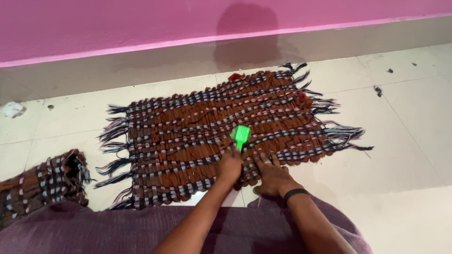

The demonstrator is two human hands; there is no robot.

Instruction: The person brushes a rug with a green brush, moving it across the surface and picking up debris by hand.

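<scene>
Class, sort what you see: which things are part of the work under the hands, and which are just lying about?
In use: woven mat, green brush, left hand, right hand.
Lying about: second woven piece, white scrap, dark bits of fluff.

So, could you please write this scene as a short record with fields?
place: tiled floor beside a pink wall
main thing: brown woven mat with blue and pink threads, dark fringe at both ends, lying flat
left hand: holds a green brush on the mat
right hand: pressed flat on the mat's near edge, black wristband
other: second mat, folded, at the left; purple cloth at the bottom
</scene>
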